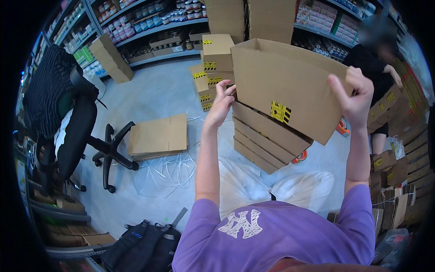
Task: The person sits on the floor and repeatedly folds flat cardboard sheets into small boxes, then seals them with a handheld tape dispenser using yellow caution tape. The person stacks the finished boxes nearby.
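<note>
A brown cardboard box [290,77] with a yellow-and-black label is raised and tilted in front of me. Its top is open, and the inside shows only as a narrow strip. My left hand [221,103] is closed at its left edge, some fingertips hidden behind the cardboard. On the right, my right hand [355,93] grips the upper edge, thumb on the near face. Directly beneath stands a stack of similar cardboard boxes [260,145], between the raised box and my crossed legs.
Flat cardboard sheets [158,133] lie left, beside loose white straps [170,174]. An office chair [108,149] stands farther left, a black backpack [142,245] lower left. Taped boxes [217,54] are piled ahead. Orange tape rolls [343,128] lie right, near another person [369,63]. Stocked shelves [158,29] line the back.
</note>
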`<action>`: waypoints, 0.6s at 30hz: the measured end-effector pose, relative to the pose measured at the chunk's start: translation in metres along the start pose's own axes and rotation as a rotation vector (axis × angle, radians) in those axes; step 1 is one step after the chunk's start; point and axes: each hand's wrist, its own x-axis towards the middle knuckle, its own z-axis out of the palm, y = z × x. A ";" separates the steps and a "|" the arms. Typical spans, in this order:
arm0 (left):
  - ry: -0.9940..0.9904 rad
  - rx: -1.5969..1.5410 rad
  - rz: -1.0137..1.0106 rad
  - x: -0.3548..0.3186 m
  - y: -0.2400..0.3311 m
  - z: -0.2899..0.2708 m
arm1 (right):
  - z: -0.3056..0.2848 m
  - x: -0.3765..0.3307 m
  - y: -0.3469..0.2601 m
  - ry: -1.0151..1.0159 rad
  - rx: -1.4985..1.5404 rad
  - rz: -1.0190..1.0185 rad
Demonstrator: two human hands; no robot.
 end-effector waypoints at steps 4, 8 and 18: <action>0.034 0.015 -0.041 0.002 -0.006 -0.006 | 0.019 -0.006 -0.021 -0.075 0.053 -0.276; 0.009 -0.094 -0.007 0.005 -0.011 -0.001 | 0.026 -0.025 -0.001 0.130 0.237 -0.169; -0.245 0.058 0.167 0.051 0.015 -0.035 | 0.046 -0.095 0.024 0.082 0.595 0.344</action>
